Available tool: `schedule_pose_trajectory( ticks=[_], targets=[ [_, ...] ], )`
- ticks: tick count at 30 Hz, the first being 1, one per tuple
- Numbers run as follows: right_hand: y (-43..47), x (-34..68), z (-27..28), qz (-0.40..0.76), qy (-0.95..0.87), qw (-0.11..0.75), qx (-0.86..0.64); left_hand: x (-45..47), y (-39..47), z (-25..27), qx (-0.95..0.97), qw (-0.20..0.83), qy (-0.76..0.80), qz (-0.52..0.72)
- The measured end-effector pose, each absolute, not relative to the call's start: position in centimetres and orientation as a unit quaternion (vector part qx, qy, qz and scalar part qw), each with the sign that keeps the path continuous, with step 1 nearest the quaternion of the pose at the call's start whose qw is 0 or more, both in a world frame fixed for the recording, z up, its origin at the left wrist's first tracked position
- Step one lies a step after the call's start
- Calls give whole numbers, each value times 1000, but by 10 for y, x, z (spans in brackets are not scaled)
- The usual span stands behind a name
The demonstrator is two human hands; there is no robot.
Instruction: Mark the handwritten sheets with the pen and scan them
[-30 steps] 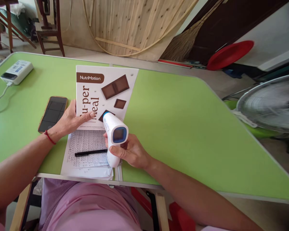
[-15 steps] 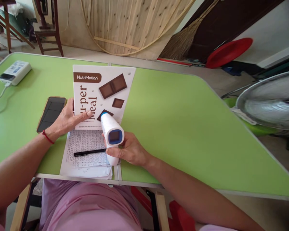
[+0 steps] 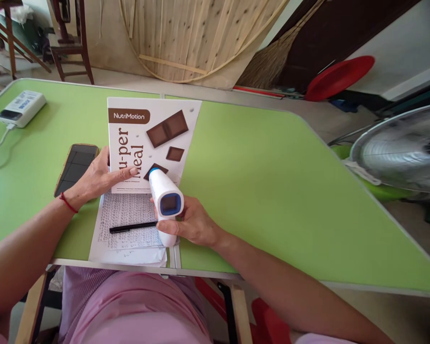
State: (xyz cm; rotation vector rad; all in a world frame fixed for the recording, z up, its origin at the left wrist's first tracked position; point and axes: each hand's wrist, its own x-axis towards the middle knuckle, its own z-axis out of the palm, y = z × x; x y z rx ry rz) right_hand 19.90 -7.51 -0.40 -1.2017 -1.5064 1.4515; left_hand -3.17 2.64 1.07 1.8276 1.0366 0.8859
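My left hand grips the lower left side of a white NutriMotion box with chocolate pieces printed on it, thumb across its front. My right hand is wrapped round the handle of a white infrared thermometer with a blue-rimmed screen. The thermometer's blue front end overlaps the box's lower part; whether they touch I cannot tell. Below the box lie handwritten papers with a black pen across them. The fingers behind the box are hidden.
A smartphone lies beside my left hand on the green table. At the far left is a white power bank with a cable. A fan stands beyond the right edge, and a wooden chair behind the table.
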Motion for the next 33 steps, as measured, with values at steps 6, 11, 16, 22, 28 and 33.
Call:
schedule_pose_trajectory(
  ticks=[6, 11, 16, 22, 28, 33],
  targets=[
    [-74, 200, -4, 553, -593, 360, -463, -30, 25, 14, 719, 458, 404, 332],
    [-74, 201, -2, 551, -593, 363, -462, -27, 22, 16, 702, 478, 395, 351],
    [-74, 202, 1, 539, -591, 391, -455, -26, 20, 15, 687, 491, 384, 374],
    [-71, 207, 2, 501, -618, 404, -450, -29, 25, 9, 681, 487, 376, 397],
    [-64, 228, 3, 384, -657, 434, -482, -32, 28, 3, 684, 452, 375, 433],
    [-51, 254, -3, 172, -702, 401, -563, -33, 33, -5, 679, 426, 386, 458]
  ],
)
